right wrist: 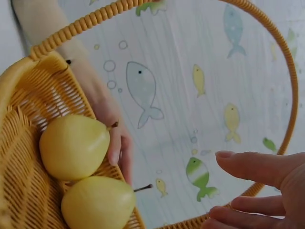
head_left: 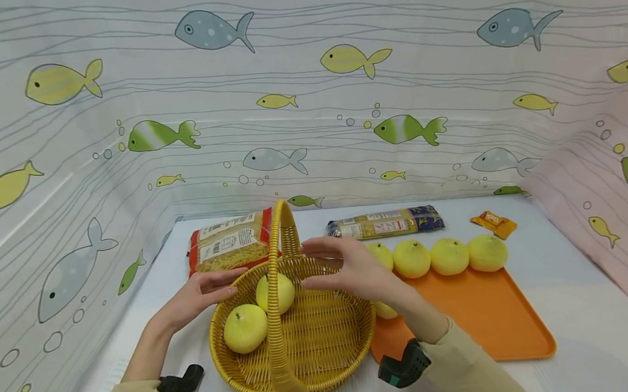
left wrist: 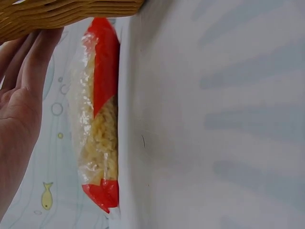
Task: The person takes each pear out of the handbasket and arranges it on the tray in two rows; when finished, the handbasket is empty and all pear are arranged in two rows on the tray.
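A golden wicker basket (head_left: 322, 333) with a tall arched handle (head_left: 277, 342) stands before me. Two yellow pears lie in its left half, one nearer pear (head_left: 246, 328) and one partly behind the handle (head_left: 283, 294). My left hand (head_left: 198, 299) reaches to the basket's left rim, fingers extended against its outer side; in the left wrist view their tips are hidden by the wicker. Over the basket's right rear part is my right hand (head_left: 351, 268), thumb and fingers spread apart with nothing between them. The right wrist view shows both pears (right wrist: 74, 148) with their stems.
An orange tray (head_left: 478, 318) lies to the right, with several pears (head_left: 449, 256) along its back edge and another partly hidden by my right wrist. Behind are a red-edged pasta bag (head_left: 230, 243), a dark-blue noodle packet (head_left: 386, 223) and a small orange wrapper (head_left: 494, 224).
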Demonstrator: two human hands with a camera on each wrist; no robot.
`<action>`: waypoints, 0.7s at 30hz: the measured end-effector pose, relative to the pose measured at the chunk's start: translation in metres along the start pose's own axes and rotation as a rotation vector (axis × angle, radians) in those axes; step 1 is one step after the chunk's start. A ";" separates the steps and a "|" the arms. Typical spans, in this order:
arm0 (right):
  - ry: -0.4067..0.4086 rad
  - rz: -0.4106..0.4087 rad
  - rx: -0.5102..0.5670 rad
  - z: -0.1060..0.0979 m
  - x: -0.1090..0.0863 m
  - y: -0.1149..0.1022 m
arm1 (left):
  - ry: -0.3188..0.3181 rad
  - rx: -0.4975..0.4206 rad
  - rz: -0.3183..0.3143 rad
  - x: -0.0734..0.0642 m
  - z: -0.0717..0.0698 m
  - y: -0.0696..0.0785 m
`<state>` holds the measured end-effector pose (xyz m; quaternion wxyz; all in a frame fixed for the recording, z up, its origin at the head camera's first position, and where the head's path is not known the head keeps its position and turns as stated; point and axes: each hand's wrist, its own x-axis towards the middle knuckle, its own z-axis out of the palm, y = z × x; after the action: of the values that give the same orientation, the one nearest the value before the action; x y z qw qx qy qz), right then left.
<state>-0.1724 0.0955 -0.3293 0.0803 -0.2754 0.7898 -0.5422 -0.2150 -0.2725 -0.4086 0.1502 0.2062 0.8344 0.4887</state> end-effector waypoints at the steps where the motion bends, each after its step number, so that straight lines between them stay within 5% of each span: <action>1: -0.009 -0.001 0.003 0.002 0.003 -0.001 | 0.002 0.003 -0.003 0.000 0.000 0.000; 21: -0.035 0.004 0.101 0.033 0.027 -0.004 | -0.014 -0.016 0.008 0.000 0.000 0.002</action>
<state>-0.1796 0.0537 -0.3344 0.1090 -0.2788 0.7604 -0.5763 -0.2150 -0.2718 -0.4071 0.1560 0.2117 0.8286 0.4943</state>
